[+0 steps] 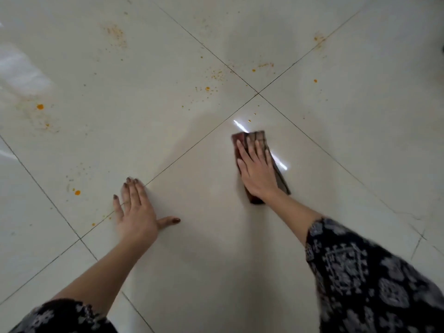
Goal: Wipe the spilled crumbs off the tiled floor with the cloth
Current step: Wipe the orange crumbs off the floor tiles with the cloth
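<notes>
The right hand (258,174) presses flat on the folded dark cloth (262,164), fingers (249,150) straight and slightly spread, on the tiled floor (216,236) just below the grout crossing. The left hand (134,212) rests flat on the floor, fingers spread, thumb out. Orange crumbs (216,75) lie scattered beyond and to the left.

Soft, even light fills my view. The glossy tiled floor (168,272) throws a thin white glare streak (281,165) beside my right hand (258,174). A faint shadow spreads ahead of me. My patterned sleeve (360,272) is motion-blurred, and the grout lines (43,188) bow near the edges.
</notes>
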